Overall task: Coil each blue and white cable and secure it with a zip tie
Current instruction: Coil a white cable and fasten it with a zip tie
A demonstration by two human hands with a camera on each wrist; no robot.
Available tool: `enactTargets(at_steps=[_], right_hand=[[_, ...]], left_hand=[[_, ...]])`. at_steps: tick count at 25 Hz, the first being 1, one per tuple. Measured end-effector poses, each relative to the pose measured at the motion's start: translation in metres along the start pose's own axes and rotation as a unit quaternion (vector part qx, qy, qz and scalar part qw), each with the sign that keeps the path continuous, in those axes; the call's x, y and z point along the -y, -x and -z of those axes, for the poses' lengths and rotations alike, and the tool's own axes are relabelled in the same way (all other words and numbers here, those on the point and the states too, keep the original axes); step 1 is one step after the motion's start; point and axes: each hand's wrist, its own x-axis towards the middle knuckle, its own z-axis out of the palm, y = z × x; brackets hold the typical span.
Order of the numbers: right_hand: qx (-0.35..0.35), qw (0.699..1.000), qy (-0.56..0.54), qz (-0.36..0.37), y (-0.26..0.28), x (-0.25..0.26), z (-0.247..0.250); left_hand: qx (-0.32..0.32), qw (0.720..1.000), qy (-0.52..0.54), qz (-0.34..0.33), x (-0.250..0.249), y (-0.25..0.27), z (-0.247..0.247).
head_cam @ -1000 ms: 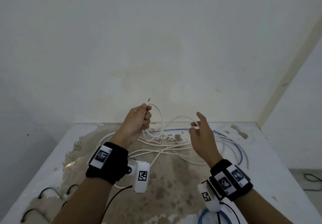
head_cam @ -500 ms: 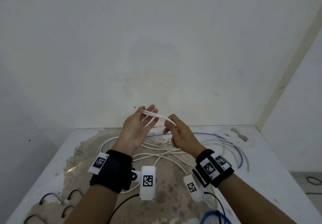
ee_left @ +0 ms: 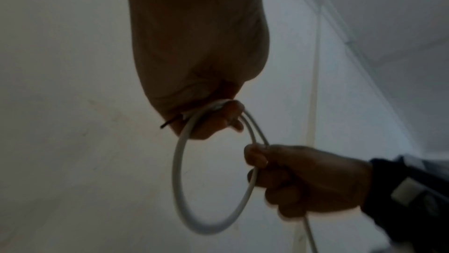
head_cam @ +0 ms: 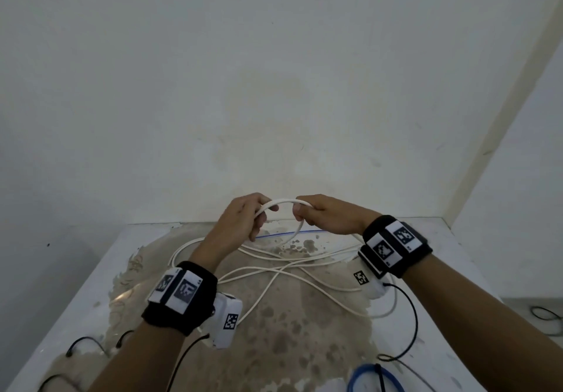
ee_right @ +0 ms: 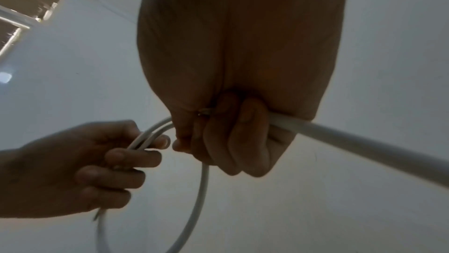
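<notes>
Up close, the biggest thing here is the white table (head_cam: pixel 451 239), its top worn through to a brown, blotchy patch in the middle, pushed against a pale wall (head_cam: pixel 274 71). Spread across the worn patch lies the loose length of the white cable (head_cam: pixel 274 273), crossing over itself in long slack curves, and at about 12 o'clock on the table a thin blue cable (head_cam: pixel 288 233) runs along the far edge behind it. Down at 5 o'clock, at the near edge, sits part of a blue coil (head_cam: pixel 359 376) with a black strap across it. Thin black wires (head_cam: pixel 82 341) lie at 8 o'clock near the left corner.

Above the far side of the table, both hands are raised and close together, a short arc of white cable bridging them. The left hand (head_cam: pixel 243 218) has its fingers curled round the cable, two strands passing through the fist; in the left wrist view a dark stub of the cable's end pokes out at 9 o'clock from the grip. The right hand (head_cam: pixel 326 213) is likewise closed round the cable, fingers folded over it. Between and below the two fists hangs one small round loop (ee_left: pixel 179 180), with the rest of the cable trailing from the right fist toward the table.
</notes>
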Motion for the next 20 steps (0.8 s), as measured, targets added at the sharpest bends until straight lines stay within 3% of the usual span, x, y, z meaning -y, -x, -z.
enactTargets(at_steps=[2,5,9,12,13,15,18,20], right_hand=[[-0.010,1.000,-0.004,-0.011,-0.003,0.002,0.001],[-0.073,0.992,-0.098,-0.017,-0.005,0.006,-0.004],[-0.201,0.939,-0.278,-0.022,0.012,-0.031,-0.017],[-0.246,0.944,-0.211,-0.070,0.033,-0.074,-0.038],[-0.239,0.957,-0.143,-0.083,0.039,-0.080,-0.044],[-0.159,0.983,0.013,-0.087,0.047,-0.071,-0.049],[0.001,0.988,0.152,0.003,0.048,-0.014,-0.046],[-0.010,0.981,0.177,0.074,0.050,0.025,-0.034]], left_hand=[[0.077,0.988,0.094,0.090,-0.009,0.000,-0.004],[0.109,0.956,0.248,0.108,-0.016,0.002,-0.012],[-0.007,0.856,0.511,0.072,-0.018,0.000,0.012],[-0.098,0.791,0.604,0.023,-0.009,-0.003,0.050],[-0.119,0.788,0.605,0.018,-0.006,-0.004,0.059],[-0.136,0.814,0.564,0.028,-0.003,-0.007,0.060],[-0.133,0.868,0.475,0.056,-0.002,-0.010,0.032],[-0.119,0.898,0.419,0.062,-0.005,-0.009,0.011]])
